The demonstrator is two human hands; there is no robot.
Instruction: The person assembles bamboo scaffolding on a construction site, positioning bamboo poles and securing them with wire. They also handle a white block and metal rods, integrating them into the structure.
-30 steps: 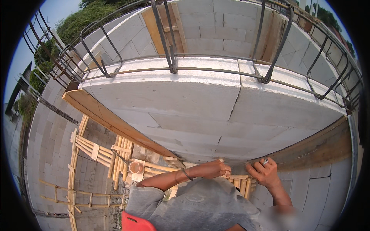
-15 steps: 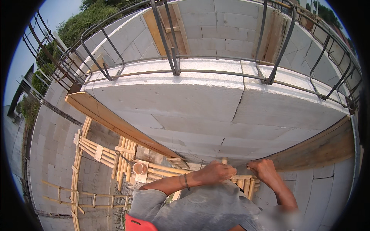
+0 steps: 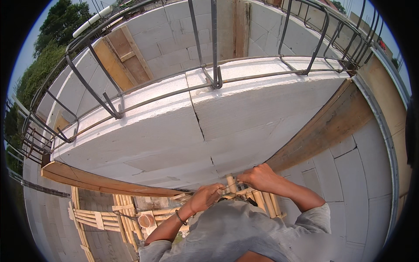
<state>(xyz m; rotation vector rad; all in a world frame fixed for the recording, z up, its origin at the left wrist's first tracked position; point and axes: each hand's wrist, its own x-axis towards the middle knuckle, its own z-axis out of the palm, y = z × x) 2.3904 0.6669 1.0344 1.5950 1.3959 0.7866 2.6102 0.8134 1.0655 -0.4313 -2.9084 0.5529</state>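
Note:
Low at the foot of the pale block wall [image 3: 166, 126], both my hands are close together near an upright bamboo pole end [image 3: 231, 183]. My left hand [image 3: 204, 199], with a dark band at its wrist, is closed just left of the pole, fingers pinched. To the right of the pole and slightly higher, my right hand [image 3: 258, 178] is also closed with bent fingers. A thin dark strand seems to run between the fingertips, too fine to identify. More bamboo poles [image 3: 266, 203] lie just below the hands.
A steel rebar cage [image 3: 217, 83] runs along the wall top. Wooden boards flank the wall at the left [image 3: 109, 181] and right [image 3: 323, 126]. Bamboo scaffolding [image 3: 97, 220] carries a round reddish-brown bucket [image 3: 146, 220] at lower left. Another block wall [image 3: 349, 179] stands right.
The view has turned rightward, so the wall and rebar shift left. My left hand has moved from in front of the pole end to its left side. Both hands stay closed.

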